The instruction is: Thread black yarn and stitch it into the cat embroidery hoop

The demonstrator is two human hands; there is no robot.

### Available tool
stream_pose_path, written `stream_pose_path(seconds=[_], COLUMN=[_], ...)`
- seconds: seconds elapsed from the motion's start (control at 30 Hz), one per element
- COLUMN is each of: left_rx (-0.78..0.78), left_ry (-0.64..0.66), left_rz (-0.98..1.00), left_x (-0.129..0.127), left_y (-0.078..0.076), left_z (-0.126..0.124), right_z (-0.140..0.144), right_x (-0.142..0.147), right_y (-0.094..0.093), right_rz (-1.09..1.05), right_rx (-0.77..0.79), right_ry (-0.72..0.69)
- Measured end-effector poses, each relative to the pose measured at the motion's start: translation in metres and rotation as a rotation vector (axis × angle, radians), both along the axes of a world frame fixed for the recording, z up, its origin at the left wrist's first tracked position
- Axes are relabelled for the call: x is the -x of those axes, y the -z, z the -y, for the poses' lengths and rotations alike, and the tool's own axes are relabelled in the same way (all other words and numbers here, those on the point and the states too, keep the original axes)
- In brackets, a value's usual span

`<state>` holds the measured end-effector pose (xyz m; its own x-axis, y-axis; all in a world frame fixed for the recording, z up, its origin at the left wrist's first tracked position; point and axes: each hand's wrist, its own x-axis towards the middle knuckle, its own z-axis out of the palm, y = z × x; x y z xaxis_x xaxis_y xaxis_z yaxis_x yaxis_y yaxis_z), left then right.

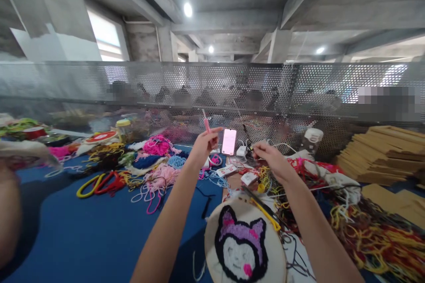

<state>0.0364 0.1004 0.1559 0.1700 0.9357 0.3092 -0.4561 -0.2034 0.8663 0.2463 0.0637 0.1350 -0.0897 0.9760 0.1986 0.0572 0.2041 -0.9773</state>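
Pink punch needle [206, 124] was pinched in the left hand [203, 143]; the right hand [269, 155] pinched thread beside it, above an embroidery hoop [245, 243] on the blue worktop [83, 234].

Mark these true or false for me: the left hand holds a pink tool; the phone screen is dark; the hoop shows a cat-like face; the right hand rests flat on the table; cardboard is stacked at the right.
1. The left hand holds a pink tool. True.
2. The phone screen is dark. False: it is lit, pale pink.
3. The hoop shows a cat-like face. True, black and purple with a white face.
4. The right hand rests flat on the table. False: it is raised, fingers pinched near the left hand.
5. Cardboard is stacked at the right. True.
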Motion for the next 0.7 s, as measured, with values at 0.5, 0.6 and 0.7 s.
stream_pose_path(seconds=[0.5,0.6,0.7], left_rx=[-0.123,-0.138,-0.152], left_ry=[0.05,0.09,-0.058], left_rz=[0.058,0.135,0.167], left_x=[0.003,0.003,0.001], left_y=[-0.009,-0.011,-0.009], left_z=[0.007,0.008,0.006], right_z=[-0.002,-0.005,-0.006], right_x=[0.037,0.038,0.04], right_y=[0.025,0.029,0.032], right_rz=[-0.047,-0.037,-0.005], right_rx=[0.156,0.164,0.168], right_ry=[-0.24,-0.241,-0.266])
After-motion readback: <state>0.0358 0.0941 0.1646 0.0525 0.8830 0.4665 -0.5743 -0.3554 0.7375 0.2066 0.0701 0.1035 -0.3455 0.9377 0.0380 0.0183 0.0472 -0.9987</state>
